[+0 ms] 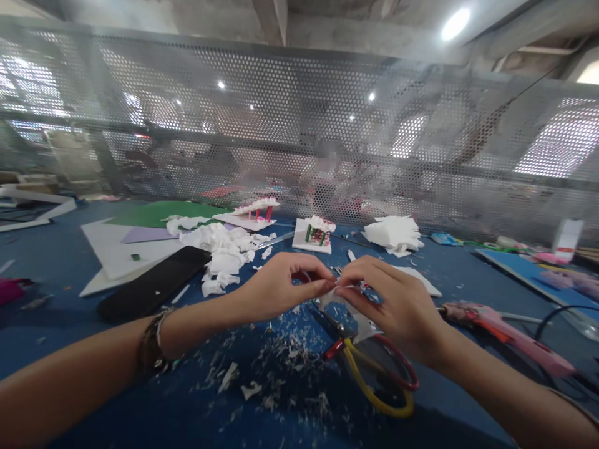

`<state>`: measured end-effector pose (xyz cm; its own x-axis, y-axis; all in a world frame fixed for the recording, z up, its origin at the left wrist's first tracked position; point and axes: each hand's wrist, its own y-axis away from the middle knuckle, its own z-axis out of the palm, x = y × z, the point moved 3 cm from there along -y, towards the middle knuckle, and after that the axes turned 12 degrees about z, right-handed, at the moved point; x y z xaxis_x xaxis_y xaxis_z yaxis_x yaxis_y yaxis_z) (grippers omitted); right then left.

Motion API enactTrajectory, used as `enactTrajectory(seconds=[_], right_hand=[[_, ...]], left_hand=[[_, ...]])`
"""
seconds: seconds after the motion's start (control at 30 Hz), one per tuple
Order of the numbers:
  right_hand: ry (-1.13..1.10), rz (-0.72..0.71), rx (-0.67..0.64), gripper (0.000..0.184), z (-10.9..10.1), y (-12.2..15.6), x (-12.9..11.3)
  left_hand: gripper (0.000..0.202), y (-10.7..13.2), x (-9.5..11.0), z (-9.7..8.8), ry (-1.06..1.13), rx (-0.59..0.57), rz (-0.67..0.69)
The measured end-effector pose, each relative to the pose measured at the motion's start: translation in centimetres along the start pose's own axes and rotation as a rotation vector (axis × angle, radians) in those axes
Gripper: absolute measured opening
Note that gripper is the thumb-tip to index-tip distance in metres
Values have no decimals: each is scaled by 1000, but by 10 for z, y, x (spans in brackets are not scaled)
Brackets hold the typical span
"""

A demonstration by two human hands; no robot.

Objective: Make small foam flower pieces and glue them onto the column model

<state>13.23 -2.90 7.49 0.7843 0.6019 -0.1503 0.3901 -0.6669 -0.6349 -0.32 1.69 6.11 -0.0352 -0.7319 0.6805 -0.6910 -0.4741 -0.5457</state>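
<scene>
Fingertips of my left hand [285, 284] and my right hand [393, 305] meet over the middle of the blue table. Both pinch a small piece of thin white paper [344, 288], part of which hangs below the fingers; its exact shape is blurred. Beneath my right hand lies a pair of scissors [349, 349] with yellow and red handles, the blades partly hidden. White scraps [253, 391] and fine shreds are strewn over the table below my wrists. Just beyond my hands stands a small model [319, 234] with green and red posts on a white base.
Left of my hands are a black phone [154, 284], white sheets [112, 255], green card [154, 214] and crumpled paper [219, 246]. A second model [255, 214] and a white stack [394, 235] stand behind. At right lies a pink glue gun [515, 340] with a cable. Perforated metal [281, 125] walls off the back.
</scene>
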Motion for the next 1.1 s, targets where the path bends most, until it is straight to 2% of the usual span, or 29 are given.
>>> enactTrajectory(seconds=[0.2, 0.3, 0.5, 0.73, 0.93, 1.1], right_hand=[[-53, 64, 3, 12, -2, -1, -5], [-99, 125, -9, 11, -3, -1, -6], [-342, 316, -88, 10, -5, -5, -2], [-563, 461, -163, 10, 0, -3, 0], [-558, 452, -72, 7, -1, -1, 0], [-442, 311, -6, 3, -2, 2, -5]], left_hand=[[10, 2, 7, -4, -238, -34, 234], [8, 2, 8, -6, -235, -51, 265], [10, 0, 2, -8, -49, -15, 131], [10, 0, 0, -7, -9, 2, 104], [11, 2, 3, -6, 34, 23, -8], [9, 2, 5, -2, 52, 26, -6]])
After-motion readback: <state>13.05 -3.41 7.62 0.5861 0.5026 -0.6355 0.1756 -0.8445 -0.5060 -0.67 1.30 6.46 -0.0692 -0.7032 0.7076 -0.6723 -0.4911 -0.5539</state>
